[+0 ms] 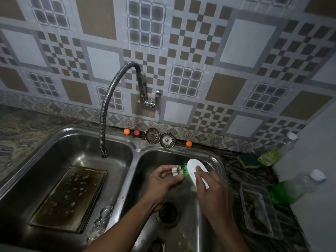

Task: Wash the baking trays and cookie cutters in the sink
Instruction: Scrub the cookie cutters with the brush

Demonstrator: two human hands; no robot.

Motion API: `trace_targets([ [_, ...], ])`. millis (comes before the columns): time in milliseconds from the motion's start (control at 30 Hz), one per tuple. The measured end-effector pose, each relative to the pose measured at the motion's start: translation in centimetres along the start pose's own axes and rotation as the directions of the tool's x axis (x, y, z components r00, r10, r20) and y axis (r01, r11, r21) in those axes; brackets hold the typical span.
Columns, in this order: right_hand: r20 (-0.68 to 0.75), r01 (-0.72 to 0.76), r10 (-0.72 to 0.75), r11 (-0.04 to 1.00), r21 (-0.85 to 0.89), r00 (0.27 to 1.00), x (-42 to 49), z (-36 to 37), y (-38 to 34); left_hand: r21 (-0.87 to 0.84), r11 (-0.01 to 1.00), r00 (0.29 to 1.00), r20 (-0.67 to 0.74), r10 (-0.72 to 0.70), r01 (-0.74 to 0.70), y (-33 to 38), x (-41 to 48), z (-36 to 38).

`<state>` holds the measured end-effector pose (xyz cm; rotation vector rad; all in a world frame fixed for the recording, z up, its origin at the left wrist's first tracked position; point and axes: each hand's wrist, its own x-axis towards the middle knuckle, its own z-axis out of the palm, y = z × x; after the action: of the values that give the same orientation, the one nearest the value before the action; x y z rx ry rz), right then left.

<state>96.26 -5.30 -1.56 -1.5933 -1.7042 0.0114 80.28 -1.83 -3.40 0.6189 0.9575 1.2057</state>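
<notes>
Head view, cookie cutter [175, 171], brush [195, 170], blurred label [269, 157]

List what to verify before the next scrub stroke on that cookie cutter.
1. Cookie cutter pinched firmly in the left hand: ok.
2. Brush gripped by the right hand, green bristles against the cutter: ok.
3. Work held over the right basin, so a drop lands in the sink: ok.
4. Drain covered against small parts: not ok, it looks uncovered and both strainers sit on the back ledge.
5. Rinse water reaching the cutter: not ok, the faucet spout hangs over the left basin and no stream shows.
6. Cutter's inner edges clean: cannot tell, too blurred.
</notes>
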Motion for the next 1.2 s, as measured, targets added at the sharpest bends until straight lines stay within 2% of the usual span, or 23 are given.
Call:
trace_targets([
  [67,0.023,0.017,-0.018,0.999,0.046,1.0,0.0,0.1,-0.2,0.024,1.0,1.0,-0.005,0.007,-0.007,0.0,-0.1,0.0],
  [200,0.043,-0.016,0.017,1.0,-0.017,0.999,0.6,0.3,0.8,0.079,0.997,1.0,-0.006,0.024,-0.023,-0.3,-0.2,-0.2],
  [400,0.048,0.001,-0.002,1.0,0.017,0.999,-0.1,-0.2,0.2,0.039,0.999,0.999,0.022,-0.033,0.032,-0.3,0.1,-0.4],
  [500,-0.014,-0.164,0.17,0.966,0.199,0.985,0.4,-0.5,1.1,-0.032,0.992,0.992,0.054,-0.117,0.119,0.0,-0.1,-0.4],
  [633,0.06,-0.17,0.159,0.931,0.323,0.986,0.5,-0.7,0.0,-0.053,0.977,0.977,0.062,-0.204,0.207,0.1,0.2,0.0],
  [833,0.07,-0.152,0.137,0.946,0.287,0.988,-0.9,0.2,-0.3,-0.058,0.963,0.962,0.097,-0.257,0.263,1.2,0.0,1.6],
  [1000,0.021,-0.11,0.108,0.96,0.256,0.994,-1.3,0.0,-0.3,0.122,0.958,0.965,-0.066,-0.252,0.259,0.8,0.4,0.8],
  [1067,0.015,-0.087,0.086,0.971,0.221,0.996,-1.3,-0.1,-0.2,0.118,0.959,0.965,-0.087,-0.248,0.257,0.9,0.5,0.6],
  [1200,0.021,-0.069,0.066,0.981,0.183,0.998,-1.3,-0.2,-0.1,0.032,0.947,0.947,-0.01,-0.32,0.32,1.7,0.5,0.5],
])
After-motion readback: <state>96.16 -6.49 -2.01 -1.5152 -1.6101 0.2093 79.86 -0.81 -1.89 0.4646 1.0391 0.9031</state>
